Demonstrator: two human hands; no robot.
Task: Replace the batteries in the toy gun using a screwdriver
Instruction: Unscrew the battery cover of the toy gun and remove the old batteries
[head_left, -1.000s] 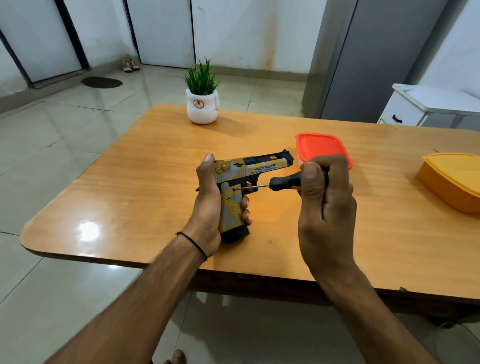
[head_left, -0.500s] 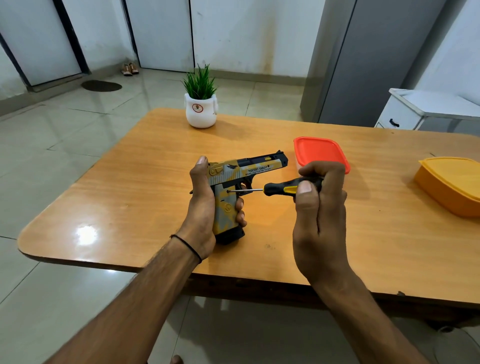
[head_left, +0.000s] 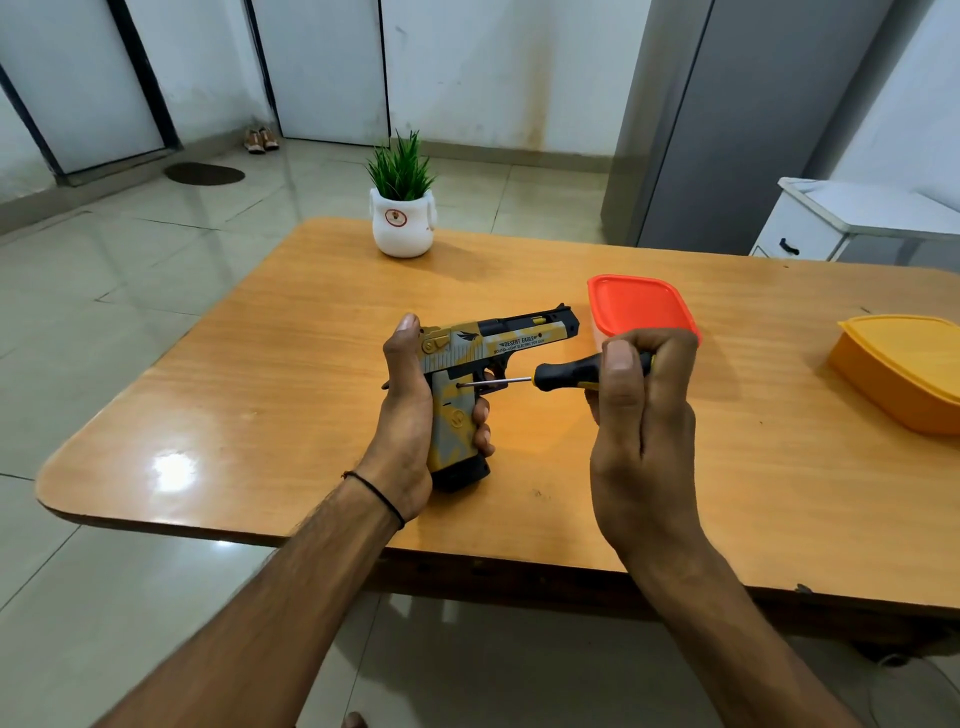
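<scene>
A yellow, grey and black toy gun (head_left: 498, 343) stands upright on its grip base on the wooden table (head_left: 291, 364), barrel pointing right. My left hand (head_left: 410, 415) grips its handle from behind, fingers wrapped round the front. My right hand (head_left: 641, 415) grips the black and yellow handle of a screwdriver (head_left: 566, 375). The thin metal shaft runs left and its tip sits against a screw hole at the top of the gun's grip.
A red-lidded container (head_left: 641, 306) stands just behind my right hand. An orange lidded box (head_left: 904, 374) sits at the right edge of the table. A potted green plant (head_left: 401, 218) in a white pot stands at the far edge. A white cabinet (head_left: 831, 218) is beyond the table.
The gun and both hands have kept their hold. The screwdriver tip has stayed at the grip's screw hole, with only a slight shift of the view and hands.
</scene>
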